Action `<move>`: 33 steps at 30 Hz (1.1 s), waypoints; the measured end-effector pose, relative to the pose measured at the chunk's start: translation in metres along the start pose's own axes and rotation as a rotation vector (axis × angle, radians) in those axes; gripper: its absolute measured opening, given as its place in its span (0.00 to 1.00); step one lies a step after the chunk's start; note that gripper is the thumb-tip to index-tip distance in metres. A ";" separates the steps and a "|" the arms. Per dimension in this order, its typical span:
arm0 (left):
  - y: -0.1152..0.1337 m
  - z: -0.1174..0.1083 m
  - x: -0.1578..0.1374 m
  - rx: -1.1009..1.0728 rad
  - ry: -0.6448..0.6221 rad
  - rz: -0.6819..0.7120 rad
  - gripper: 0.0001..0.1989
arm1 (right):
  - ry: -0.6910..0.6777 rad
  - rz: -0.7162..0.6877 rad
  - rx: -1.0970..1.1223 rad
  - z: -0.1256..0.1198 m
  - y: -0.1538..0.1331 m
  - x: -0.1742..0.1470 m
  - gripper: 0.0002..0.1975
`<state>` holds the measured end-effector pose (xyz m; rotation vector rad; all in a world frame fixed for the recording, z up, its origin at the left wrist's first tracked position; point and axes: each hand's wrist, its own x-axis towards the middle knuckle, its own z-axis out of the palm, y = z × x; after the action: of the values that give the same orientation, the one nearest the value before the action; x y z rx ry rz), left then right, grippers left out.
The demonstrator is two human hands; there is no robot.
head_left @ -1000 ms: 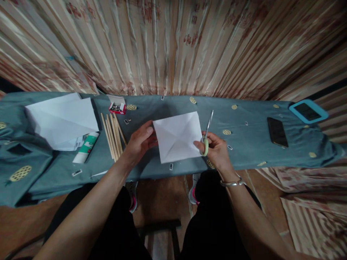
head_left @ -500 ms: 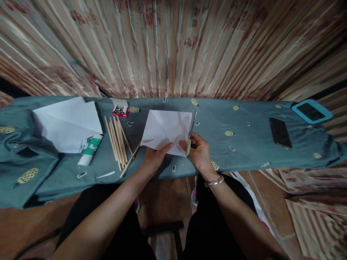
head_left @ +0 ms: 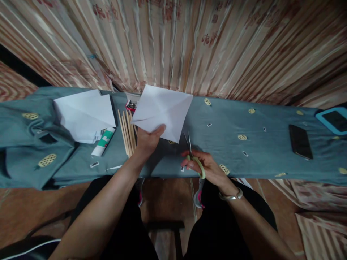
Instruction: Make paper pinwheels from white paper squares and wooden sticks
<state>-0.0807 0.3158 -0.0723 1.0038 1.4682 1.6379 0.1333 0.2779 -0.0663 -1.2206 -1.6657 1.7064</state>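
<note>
Readable text: none | blue-grey pineapple-print fabric cloth [head_left: 225, 121]: small black-and-white rectangular labels [head_left: 245, 154] are too small to read | beige pleated fabric curtain [head_left: 168, 54]: reddish printed marks [head_left: 210, 39] are blurred | green-and-white cylindrical tube [head_left: 103, 142]: pale marking is illegible

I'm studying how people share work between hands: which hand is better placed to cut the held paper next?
Probably the right hand: it holds the scissors, blades slightly parted, tips near a corner of the paper. The left hand is occupied, holding the paper, thumb on top.
</note>
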 end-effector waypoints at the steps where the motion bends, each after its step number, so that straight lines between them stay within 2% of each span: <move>1: 0.001 0.000 0.001 -0.011 0.009 0.009 0.26 | -0.041 0.008 -0.008 0.000 0.000 -0.002 0.22; 7: 0.002 0.004 -0.002 0.003 -0.020 -0.021 0.30 | -0.135 0.068 -0.008 -0.001 0.000 -0.001 0.22; 14: -0.009 0.009 -0.005 -0.011 -0.056 -0.037 0.24 | -0.115 0.152 0.072 0.000 0.000 0.003 0.24; 19: -0.007 0.009 -0.006 -0.003 -0.070 -0.030 0.24 | -0.100 0.137 0.091 0.001 -0.002 0.003 0.23; 25: -0.006 0.009 -0.008 0.006 -0.088 -0.028 0.17 | -0.103 0.149 0.078 0.000 -0.003 0.003 0.24; 33: -0.006 0.010 -0.009 0.011 -0.075 -0.029 0.21 | -0.114 0.127 0.044 0.000 -0.001 0.003 0.24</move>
<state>-0.0676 0.3127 -0.0789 1.0345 1.4363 1.5572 0.1315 0.2805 -0.0660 -1.2537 -1.6365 1.9121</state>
